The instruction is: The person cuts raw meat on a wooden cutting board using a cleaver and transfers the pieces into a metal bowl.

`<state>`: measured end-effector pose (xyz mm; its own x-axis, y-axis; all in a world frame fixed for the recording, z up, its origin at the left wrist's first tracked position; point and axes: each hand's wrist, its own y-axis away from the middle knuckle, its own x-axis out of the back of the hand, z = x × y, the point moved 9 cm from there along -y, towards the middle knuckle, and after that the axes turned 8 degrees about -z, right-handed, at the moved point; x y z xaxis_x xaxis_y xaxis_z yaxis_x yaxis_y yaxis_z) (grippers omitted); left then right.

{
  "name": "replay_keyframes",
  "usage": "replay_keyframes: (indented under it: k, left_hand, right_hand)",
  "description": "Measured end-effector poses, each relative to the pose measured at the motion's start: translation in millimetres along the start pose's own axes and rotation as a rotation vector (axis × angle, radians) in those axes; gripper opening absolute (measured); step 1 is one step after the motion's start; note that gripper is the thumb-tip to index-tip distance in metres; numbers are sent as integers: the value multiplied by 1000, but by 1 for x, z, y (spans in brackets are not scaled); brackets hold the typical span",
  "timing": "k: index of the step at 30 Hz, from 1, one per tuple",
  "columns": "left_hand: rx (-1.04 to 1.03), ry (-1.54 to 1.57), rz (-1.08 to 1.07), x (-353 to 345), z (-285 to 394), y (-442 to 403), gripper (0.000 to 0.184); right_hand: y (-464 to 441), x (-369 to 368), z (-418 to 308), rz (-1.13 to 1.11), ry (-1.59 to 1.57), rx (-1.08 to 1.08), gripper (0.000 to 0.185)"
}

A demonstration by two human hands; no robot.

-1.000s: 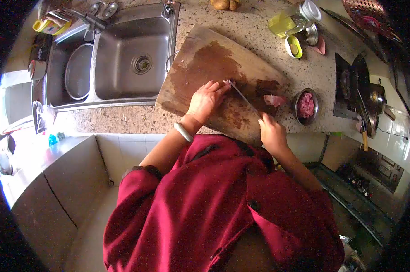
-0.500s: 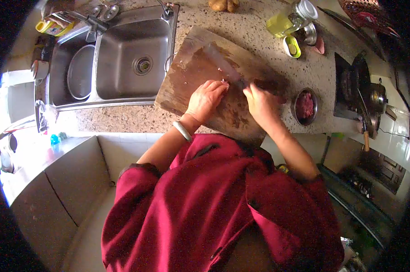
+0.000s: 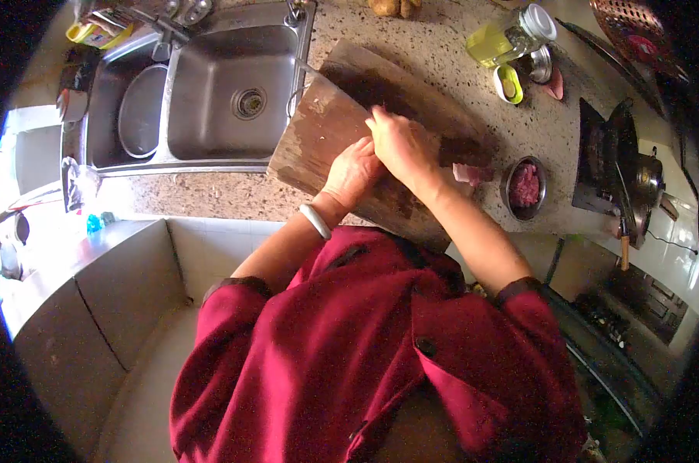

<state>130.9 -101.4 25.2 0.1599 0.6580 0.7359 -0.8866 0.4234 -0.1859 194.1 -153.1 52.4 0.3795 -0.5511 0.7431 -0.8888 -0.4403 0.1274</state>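
Note:
My right hand is closed round the handle of a knife, whose blade reaches up and left over the wooden cutting board. Beside it, touching or nearly so, my left hand is closed low on the board; what its fingers press on is hidden. A chunk of raw meat lies at the board's right side. Just right of the board, a metal bowl holds cut pink meat.
A double sink is at the left. Behind the bowl are a glass jar with a white lid and a green-white dish. A black wok sits on the stove at the right.
My right hand has moved left beside my left hand, swinging the knife to the board's upper left edge. The meat chunk shows fully again. My left hand has stayed nearly in place.

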Motion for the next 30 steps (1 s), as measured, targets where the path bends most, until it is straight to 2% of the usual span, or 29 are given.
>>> replay_keyframes:
  k: [2, 4, 6, 8, 10, 11, 12, 15, 16, 18, 20, 23, 24, 25, 26, 28, 30]
  left_hand:
    - [17, -2, -22, 1, 2, 1, 16]
    - [-17, -5, 100, 12, 8, 1, 21]
    - [-5, -32, 105, 17, 9, 2, 24]
    - [37, -63, 67, 16, 12, 5, 27]
    - [13, -83, 66, 15, 13, 6, 28]
    - [-5, -108, 62, 15, 12, 6, 29]
    - [-30, -131, 71, 11, 11, 8, 30]
    - [-1, -157, -9, 4, 8, 7, 28]
    - [3, -154, -7, 4, 7, 6, 28]
    - [-9, -101, 17, 6, 8, 5, 26]
    - [7, -80, 37, 6, 7, 4, 25]
    - [-27, 19, 51, 10, 6, 5, 20]
    - [-41, -9, 105, 10, 7, 8, 20]
    - [-60, -37, 159, 14, 10, 7, 20]
    - [-68, -48, 157, 15, 11, 8, 20]
    - [34, -41, -3, 8, 7, 6, 21]
    - [18, -18, 67, 16, 8, 7, 23]
  right_hand:
    - [-16, 2, -9, -33, 198, 13, 21]
    - [-7, 18, 1, 22, 38, -1, 25]
    - [15, 37, 6, 59, -64, -15, 25]
    - [47, 50, 7, 98, 98, 3, 25]
    - [76, 54, 3, -64, 253, -102, 24]
    - [89, 52, 6, -39, 274, -13, 22]
    - [101, 52, 6, -116, 218, -43, 20]
    - [124, 55, 11, -6, 128, -8, 16]
    - [122, 54, 12, -12, 130, -7, 16]
    - [108, 34, 21, -147, 257, -148, 20]
    - [73, 16, 13, -160, 254, -123, 21]
    - [10, -2, -20, -22, 169, 77, 19]
    - [-6, -7, -26, -69, 243, 31, 20]
    - [-15, -7, -29, -14, 175, 41, 22]
    - [-21, -5, -25, -21, 169, 19, 22]
    - [-19, 5, -13, 8, 130, 29, 24]
    - [8, 32, -5, 99, -1, 21, 23]
